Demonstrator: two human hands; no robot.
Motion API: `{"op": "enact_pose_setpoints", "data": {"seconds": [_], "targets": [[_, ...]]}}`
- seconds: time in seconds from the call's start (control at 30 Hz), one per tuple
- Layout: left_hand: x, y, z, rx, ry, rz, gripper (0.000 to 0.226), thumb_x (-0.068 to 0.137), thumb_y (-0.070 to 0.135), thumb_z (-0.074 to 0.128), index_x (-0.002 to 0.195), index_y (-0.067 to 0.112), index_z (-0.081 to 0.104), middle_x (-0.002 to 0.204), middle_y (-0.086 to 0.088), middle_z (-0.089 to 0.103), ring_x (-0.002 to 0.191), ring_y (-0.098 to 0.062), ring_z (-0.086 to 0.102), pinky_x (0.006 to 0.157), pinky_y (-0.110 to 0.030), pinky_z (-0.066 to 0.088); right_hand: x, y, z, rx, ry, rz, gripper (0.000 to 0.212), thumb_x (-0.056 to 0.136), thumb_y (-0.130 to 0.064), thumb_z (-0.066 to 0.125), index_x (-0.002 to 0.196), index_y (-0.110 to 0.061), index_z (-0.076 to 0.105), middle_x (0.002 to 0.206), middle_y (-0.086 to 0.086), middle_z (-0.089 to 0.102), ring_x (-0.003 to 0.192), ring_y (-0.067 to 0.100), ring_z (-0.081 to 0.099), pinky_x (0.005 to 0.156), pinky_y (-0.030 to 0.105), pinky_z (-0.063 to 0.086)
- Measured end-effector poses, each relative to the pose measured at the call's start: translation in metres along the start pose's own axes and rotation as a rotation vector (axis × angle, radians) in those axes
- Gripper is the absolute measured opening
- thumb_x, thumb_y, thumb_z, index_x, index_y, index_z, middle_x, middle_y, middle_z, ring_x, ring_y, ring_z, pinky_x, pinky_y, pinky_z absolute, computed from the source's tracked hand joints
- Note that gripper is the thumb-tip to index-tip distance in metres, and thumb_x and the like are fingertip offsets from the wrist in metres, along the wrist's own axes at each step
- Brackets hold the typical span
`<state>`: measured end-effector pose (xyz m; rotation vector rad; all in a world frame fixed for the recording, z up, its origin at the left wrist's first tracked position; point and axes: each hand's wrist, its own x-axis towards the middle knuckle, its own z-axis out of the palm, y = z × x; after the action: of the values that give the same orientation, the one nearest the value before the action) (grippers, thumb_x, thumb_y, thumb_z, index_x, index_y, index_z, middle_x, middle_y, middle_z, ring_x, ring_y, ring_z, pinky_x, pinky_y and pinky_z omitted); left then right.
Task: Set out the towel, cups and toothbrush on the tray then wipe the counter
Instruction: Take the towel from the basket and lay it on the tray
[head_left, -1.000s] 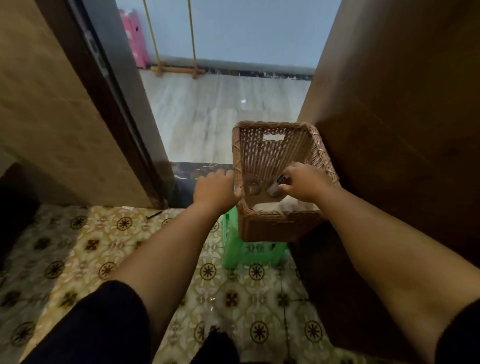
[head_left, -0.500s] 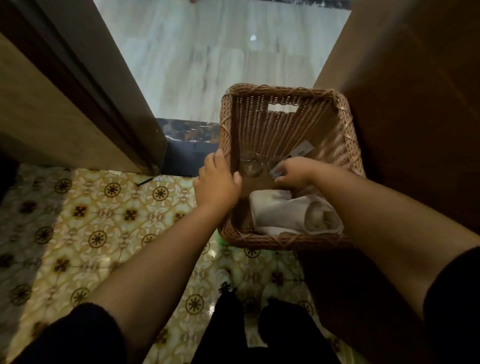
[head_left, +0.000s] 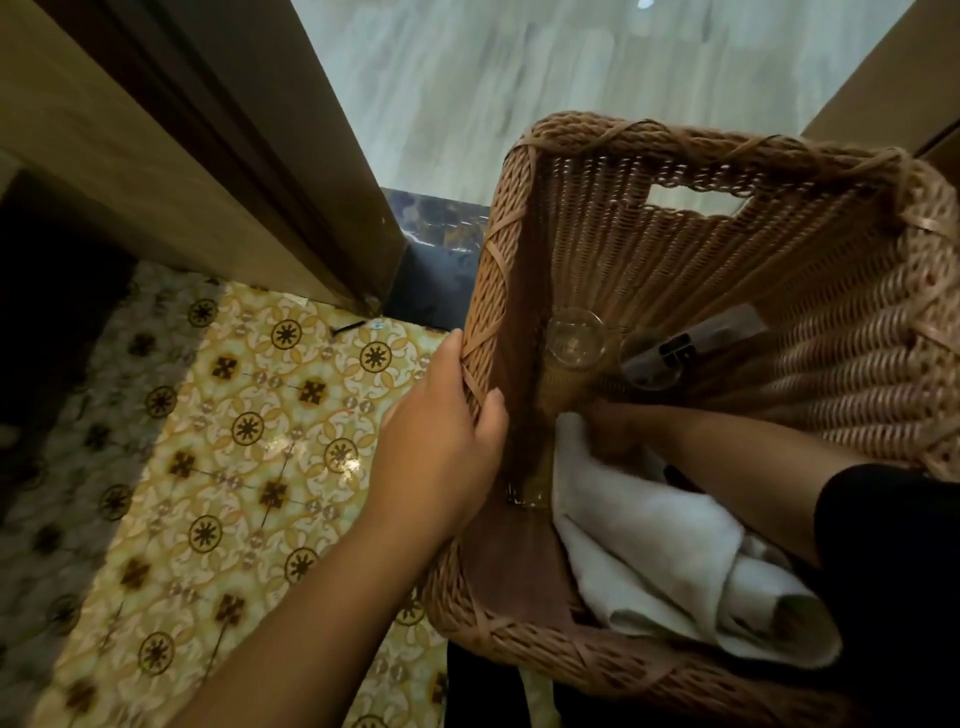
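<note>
Wicker basket (head_left: 727, 249) fills right half of view, over patterned tile floor (head_left: 208, 467) at a doorway, tipped toward camera. Left hand (head_left: 441, 447) clamped on left wall of basket, thumb hooked over rim to the inside, fingers on the outside. Right forearm reaches in over near-right edge; right hand (head_left: 618, 431) down at the bottom, blurred and shadowed, on far end of towel (head_left: 665, 551); probably closing on it, but grip cannot be told from here. Towel: white, loosely rolled, long axis running from right hand back toward near-right corner, so lies along the forearm, directly under it. Just beyond right-hand fingertips, toward far wall: two clear glass cups, left cup (head_left: 575, 338) against left wall, right cup (head_left: 652, 364) beside it, mouths facing camera. Dark-and-clear packet (head_left: 696, 340) behind right cup, leaning on right wall, likely the toothbrush. Everything for the task is inside basket; no tray or counter in view. Right hand nearer to all contents; left occupied steadying. Judgement: setting-out not yet begun.
</note>
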<state>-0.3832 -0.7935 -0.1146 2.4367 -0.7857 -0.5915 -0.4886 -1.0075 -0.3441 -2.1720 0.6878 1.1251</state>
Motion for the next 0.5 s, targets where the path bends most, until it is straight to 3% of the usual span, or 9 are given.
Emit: {"op": "enact_pose_setpoints", "data": {"seconds": [0.17, 0.23, 0.3, 0.37, 0.43, 0.5], "targets": [[0.002, 0.003, 0.000, 0.004, 0.026, 0.011, 0.063, 0.099, 0.037, 0.051, 0.156, 0.023, 0.026, 0.146, 0.002, 0.053, 0.129, -0.019, 0.052, 0.108, -0.040, 0.042, 0.013, 0.022, -0.013, -0.016, -0.069, -0.020, 0.065, 0.068, -0.047, 0.079, 0.126, -0.029, 0.055, 0.115, -0.007, 0.060, 0.102, 0.018, 0.058, 0.087, 0.034, 0.045], [0.003, 0.002, 0.000, 0.003, 0.031, 0.012, 0.063, 0.099, 0.038, 0.051, 0.156, 0.024, 0.026, 0.147, 0.002, 0.053, 0.129, -0.018, 0.052, 0.108, -0.039, 0.042, 0.016, 0.024, -0.014, -0.065, -0.074, 0.020, 0.047, 0.064, -0.055, 0.075, 0.104, -0.034, 0.061, 0.095, -0.013, 0.059, 0.086, 0.013, 0.057, 0.082, 0.034, 0.046], [0.003, 0.002, 0.001, -0.003, 0.030, 0.011, 0.064, 0.100, 0.038, 0.051, 0.156, 0.024, 0.025, 0.147, 0.002, 0.052, 0.129, -0.018, 0.052, 0.108, -0.038, 0.042, 0.017, 0.021, -0.016, -0.101, -0.136, 0.072, 0.037, 0.063, -0.059, 0.070, 0.087, -0.032, 0.060, 0.088, -0.008, 0.060, 0.082, 0.015, 0.058, 0.085, 0.040, 0.050], [0.003, 0.003, 0.000, -0.013, 0.016, 0.010, 0.064, 0.099, 0.039, 0.050, 0.156, 0.025, 0.025, 0.147, 0.002, 0.052, 0.129, -0.019, 0.052, 0.109, -0.042, 0.042, 0.014, 0.016, -0.022, -0.063, -0.190, 0.057, 0.047, 0.067, -0.056, 0.073, 0.106, -0.031, 0.064, 0.101, -0.004, 0.064, 0.092, 0.020, 0.061, 0.091, 0.044, 0.050], [0.003, 0.003, -0.001, -0.030, 0.002, 0.012, 0.063, 0.099, 0.039, 0.049, 0.156, 0.025, 0.025, 0.147, 0.001, 0.053, 0.127, -0.020, 0.054, 0.106, -0.046, 0.044, 0.006, 0.010, -0.030, 0.004, -0.193, 0.017, 0.063, 0.070, -0.050, 0.077, 0.126, -0.030, 0.057, 0.115, -0.001, 0.062, 0.098, 0.020, 0.059, 0.091, 0.041, 0.049], [0.005, 0.003, -0.001, -0.044, -0.007, 0.016, 0.063, 0.099, 0.039, 0.049, 0.156, 0.023, 0.026, 0.146, -0.001, 0.054, 0.126, -0.021, 0.055, 0.104, -0.048, 0.044, -0.011, 0.002, -0.039, 0.063, -0.128, -0.022, 0.065, 0.067, -0.046, 0.079, 0.126, -0.034, 0.054, 0.118, -0.002, 0.061, 0.099, 0.020, 0.060, 0.090, 0.042, 0.051]]}}
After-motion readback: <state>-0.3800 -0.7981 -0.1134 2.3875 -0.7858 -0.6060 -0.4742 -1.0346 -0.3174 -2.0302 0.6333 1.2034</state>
